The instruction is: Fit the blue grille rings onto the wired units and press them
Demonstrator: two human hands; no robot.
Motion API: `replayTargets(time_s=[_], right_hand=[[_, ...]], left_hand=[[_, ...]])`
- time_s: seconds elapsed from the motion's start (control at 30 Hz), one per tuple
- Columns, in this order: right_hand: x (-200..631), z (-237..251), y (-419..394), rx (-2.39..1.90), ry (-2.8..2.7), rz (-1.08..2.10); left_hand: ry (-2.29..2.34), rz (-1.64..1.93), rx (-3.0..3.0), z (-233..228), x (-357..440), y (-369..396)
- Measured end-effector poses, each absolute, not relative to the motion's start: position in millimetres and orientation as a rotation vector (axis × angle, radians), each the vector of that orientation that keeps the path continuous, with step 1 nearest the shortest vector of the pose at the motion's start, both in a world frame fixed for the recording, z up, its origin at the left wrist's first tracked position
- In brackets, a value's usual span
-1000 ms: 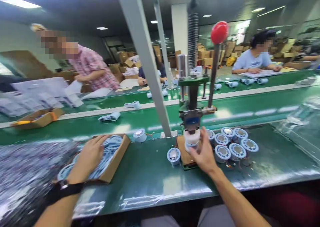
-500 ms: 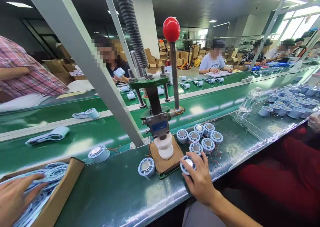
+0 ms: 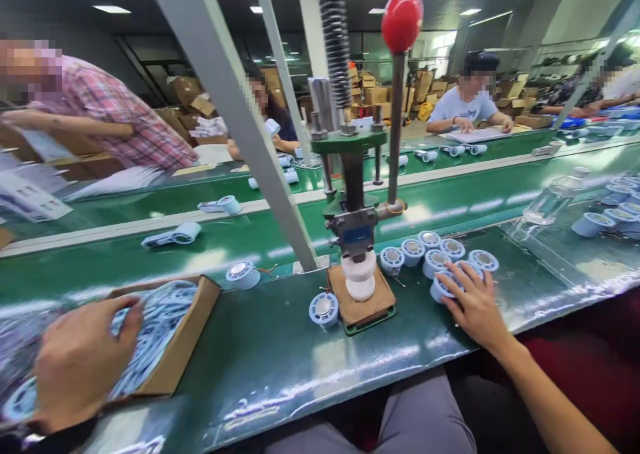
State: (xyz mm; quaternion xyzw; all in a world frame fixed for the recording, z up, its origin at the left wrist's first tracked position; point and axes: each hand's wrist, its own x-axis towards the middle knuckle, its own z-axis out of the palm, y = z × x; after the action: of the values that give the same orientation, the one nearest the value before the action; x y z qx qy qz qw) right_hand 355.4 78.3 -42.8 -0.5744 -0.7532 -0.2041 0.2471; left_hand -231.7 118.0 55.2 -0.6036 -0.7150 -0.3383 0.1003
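Right hand (image 3: 475,304) has fingers spread loosely over the pale blue round motor parts (image 3: 440,257) clustered on the green worktop (image 3: 280,347); left hand (image 3: 80,361) is curled, digging into the cardboard box of blue rings (image 3: 187,337).

1. The counter (image 3: 280,354) is green and glossy and spans the frame's lower half; a green conveyor belt (image 3: 475,204) runs behind it across the middle.
2. A cardboard box (image 3: 185,337) of pale blue parts sits at lower left.
3. A hand press (image 3: 357,241) with a red knob stands at centre on a brown base plate (image 3: 363,304).
4. One round blue part (image 3: 323,309) lies just left of the plate, another (image 3: 243,275) further left.
5. A cluster of round blue parts (image 3: 435,257) lies right of the press.
6. A clear bottle (image 3: 550,204) lies at the right.
7. More blue parts (image 3: 607,217) crowd the far right edge.
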Motion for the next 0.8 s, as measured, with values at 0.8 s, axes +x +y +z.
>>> replayTargets(time_s=[0.8], right_hand=[[114.2,3.7,92.2,-0.778,-2.710,-0.083]], left_hand=[[-2.029,-0.939,-2.534,-54.4,-87.0,11.9]])
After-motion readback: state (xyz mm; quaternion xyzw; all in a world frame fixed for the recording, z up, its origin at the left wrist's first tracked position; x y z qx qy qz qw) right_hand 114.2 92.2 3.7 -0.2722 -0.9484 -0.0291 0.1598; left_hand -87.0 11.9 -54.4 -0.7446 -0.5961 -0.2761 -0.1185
